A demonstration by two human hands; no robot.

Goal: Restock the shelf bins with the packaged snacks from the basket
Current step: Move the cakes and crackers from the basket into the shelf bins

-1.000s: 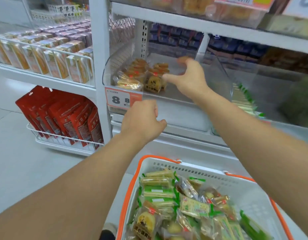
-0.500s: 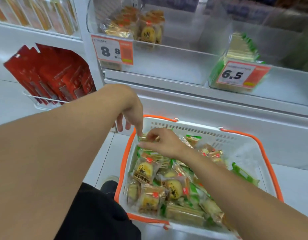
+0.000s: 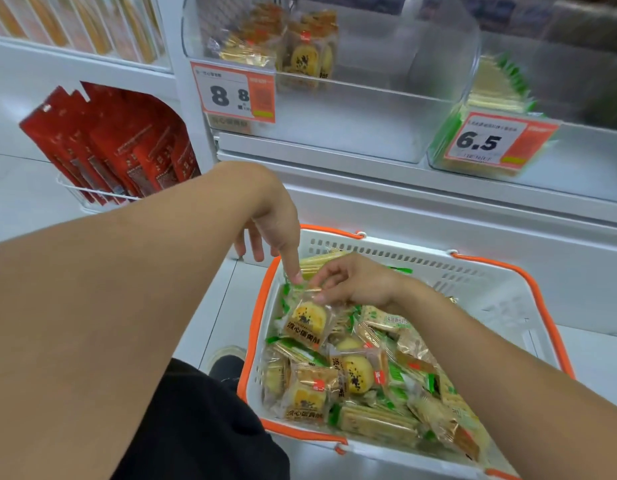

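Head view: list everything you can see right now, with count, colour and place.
basket: one, white with orange rim, on the floor below the shelf.
egg-yolk pastry packs: several, yellow in clear wrap, in the basket; one pinched at its top.
green-edged cracker packs: many, in the basket.
left bin: one, clear, tagged 8.8, few pastry packs at its back left.
right bin: one, clear, tagged 6.5, green-edged packs stacked inside.
red pouches: several, wire rack, left.
left hand: above the basket's left rim, fingertip on the held pack.
right hand: pinches the same pack.
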